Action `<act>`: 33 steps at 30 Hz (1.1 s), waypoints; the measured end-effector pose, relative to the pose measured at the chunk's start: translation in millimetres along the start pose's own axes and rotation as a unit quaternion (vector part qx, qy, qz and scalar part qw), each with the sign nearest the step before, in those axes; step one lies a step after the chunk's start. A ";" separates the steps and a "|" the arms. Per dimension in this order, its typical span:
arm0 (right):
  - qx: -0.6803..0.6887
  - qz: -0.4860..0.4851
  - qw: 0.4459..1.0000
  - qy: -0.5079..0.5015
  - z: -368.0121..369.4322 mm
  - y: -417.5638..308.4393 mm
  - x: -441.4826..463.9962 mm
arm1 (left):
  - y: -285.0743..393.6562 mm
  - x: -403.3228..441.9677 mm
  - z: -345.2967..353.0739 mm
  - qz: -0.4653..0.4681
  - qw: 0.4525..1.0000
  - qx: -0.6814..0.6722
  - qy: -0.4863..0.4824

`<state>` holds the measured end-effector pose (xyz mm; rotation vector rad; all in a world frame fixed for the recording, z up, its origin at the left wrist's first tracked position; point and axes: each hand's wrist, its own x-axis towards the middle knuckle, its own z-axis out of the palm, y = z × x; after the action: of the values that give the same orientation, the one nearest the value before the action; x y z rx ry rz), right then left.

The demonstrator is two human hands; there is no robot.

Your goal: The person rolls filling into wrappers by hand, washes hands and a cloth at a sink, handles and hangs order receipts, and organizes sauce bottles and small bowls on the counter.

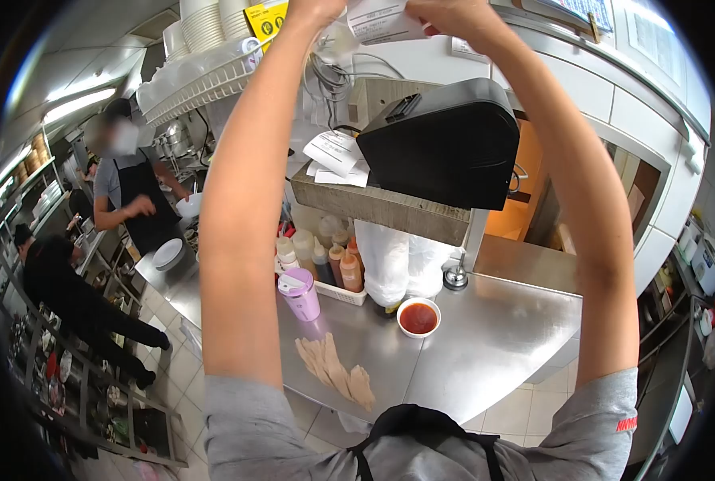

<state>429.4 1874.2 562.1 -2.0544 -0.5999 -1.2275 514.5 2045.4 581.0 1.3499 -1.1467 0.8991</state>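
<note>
Both my arms reach up to the top edge of the view. A printed paper receipt is stretched between my left hand and my right hand. My right fingers are closed on its right side. At its left edge my left hand is closed too, partly cut off by the frame. Below the hands stands a black receipt printer on a raised shelf. Several loose receipts lie beside the printer.
The steel counter holds a bowl of red sauce, a lilac tumbler, crumpled beige gloves and a basket of squeeze bottles. A wire rack with stacked tubs hangs upper left. Co-workers stand at left.
</note>
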 end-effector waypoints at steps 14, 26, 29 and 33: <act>0.083 -0.075 0.992 -0.052 -87.7 -45.0 -39.3 | 95.8 -5.5 29.0 0.081 0.991 -0.097 -0.046; -0.040 -0.094 0.990 -0.100 -145.5 10.2 -87.5 | 90.0 -30.3 85.4 0.013 0.995 -0.067 -0.072; -0.068 -0.025 0.996 -0.056 -168.0 24.4 -115.6 | 93.5 -29.1 81.3 0.011 0.998 -0.003 -0.062; -0.034 0.060 0.996 0.054 -186.0 156.7 -151.0 | 114.0 -45.0 44.6 0.043 0.993 0.108 -0.001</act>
<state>357.1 1624.0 443.3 -2.0335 -0.3823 -1.2947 389.2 2014.8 561.7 1.4835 -1.1413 1.1096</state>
